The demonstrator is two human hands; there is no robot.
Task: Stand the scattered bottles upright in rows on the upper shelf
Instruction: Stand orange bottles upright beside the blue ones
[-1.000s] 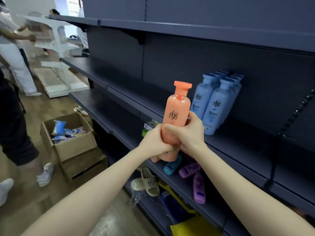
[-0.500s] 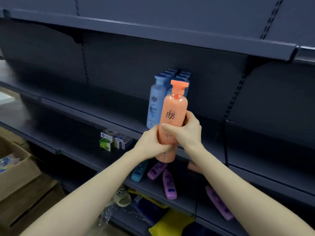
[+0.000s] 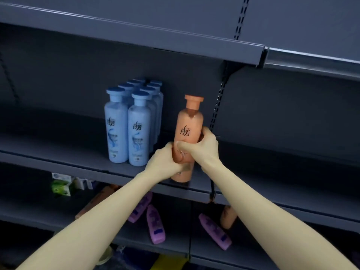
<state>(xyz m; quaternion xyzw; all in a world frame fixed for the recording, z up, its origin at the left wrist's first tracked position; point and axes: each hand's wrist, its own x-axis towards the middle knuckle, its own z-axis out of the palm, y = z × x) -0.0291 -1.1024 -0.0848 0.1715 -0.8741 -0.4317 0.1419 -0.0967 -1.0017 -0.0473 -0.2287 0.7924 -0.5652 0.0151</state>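
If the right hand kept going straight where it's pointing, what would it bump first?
The right hand grips the orange bottle. Pushing on into the shelf, it would probably meet the back panel, maybe the blue bottles; depth is unclear.

Left hand (image 3: 163, 162) and right hand (image 3: 203, 151) cover much of the orange bottle (image 3: 190, 123).
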